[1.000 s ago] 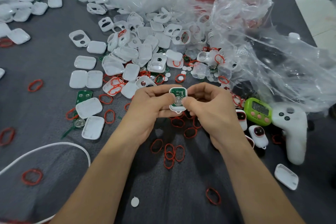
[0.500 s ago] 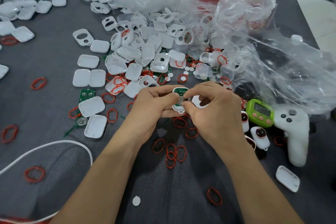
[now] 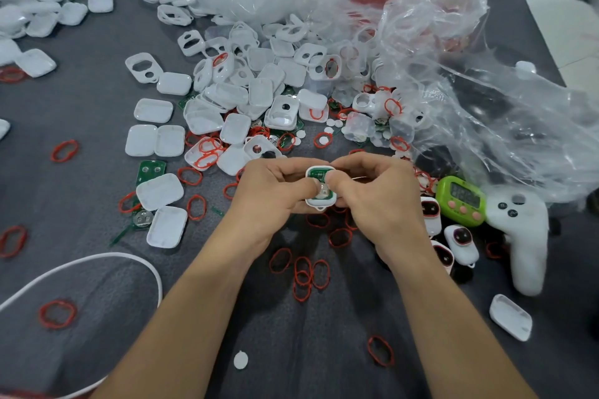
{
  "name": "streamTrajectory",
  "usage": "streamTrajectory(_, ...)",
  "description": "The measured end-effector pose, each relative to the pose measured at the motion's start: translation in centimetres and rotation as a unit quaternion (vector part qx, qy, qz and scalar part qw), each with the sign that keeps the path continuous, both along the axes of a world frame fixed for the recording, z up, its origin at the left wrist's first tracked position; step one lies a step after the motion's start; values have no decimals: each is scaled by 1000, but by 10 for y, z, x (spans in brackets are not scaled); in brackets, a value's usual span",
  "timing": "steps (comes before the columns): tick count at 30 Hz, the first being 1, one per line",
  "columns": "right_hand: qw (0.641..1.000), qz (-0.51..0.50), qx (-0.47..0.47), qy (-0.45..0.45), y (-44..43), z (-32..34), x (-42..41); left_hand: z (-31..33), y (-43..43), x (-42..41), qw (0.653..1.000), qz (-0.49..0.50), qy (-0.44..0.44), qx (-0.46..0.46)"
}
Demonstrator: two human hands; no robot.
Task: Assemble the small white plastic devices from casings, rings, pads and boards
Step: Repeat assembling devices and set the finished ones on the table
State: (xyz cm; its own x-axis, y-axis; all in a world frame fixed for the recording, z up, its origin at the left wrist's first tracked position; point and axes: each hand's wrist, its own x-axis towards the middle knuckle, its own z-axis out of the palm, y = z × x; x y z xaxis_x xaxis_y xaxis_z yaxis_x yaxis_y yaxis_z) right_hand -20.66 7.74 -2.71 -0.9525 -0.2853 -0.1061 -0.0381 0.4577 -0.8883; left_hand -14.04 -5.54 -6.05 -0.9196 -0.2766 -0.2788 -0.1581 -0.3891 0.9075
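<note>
Both thumbs have closed again over the green board (image 3: 316, 173), pressing it into the white casing (image 3: 319, 203) pinched between left hand (image 3: 269, 196) and right hand (image 3: 381, 196), left of the green timer (image 3: 460, 199); board looks nearly seated.

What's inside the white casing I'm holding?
A green board with a silvery round part sits in the white casing. Thumbs of the left hand and right hand cover part; anything under the board is hidden.

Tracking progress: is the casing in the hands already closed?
No, the green board lies exposed in the open casing between left hand and right hand.
</note>
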Motion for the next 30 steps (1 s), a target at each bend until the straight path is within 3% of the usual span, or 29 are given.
streamTrajectory(19, 994, -92, 39, 47, -8, -7, 8, 4, 6, 0, 998, 39, -4, -56)
streamTrajectory(26, 998, 1, -61, -24, 1, -9, 2, 5, 2, 0, 998, 57, -13, 0)
streamTrajectory(30, 999, 32, -41, -8, 4, -9, 0, 5, 3, -3, 998, 61, -12, 4)
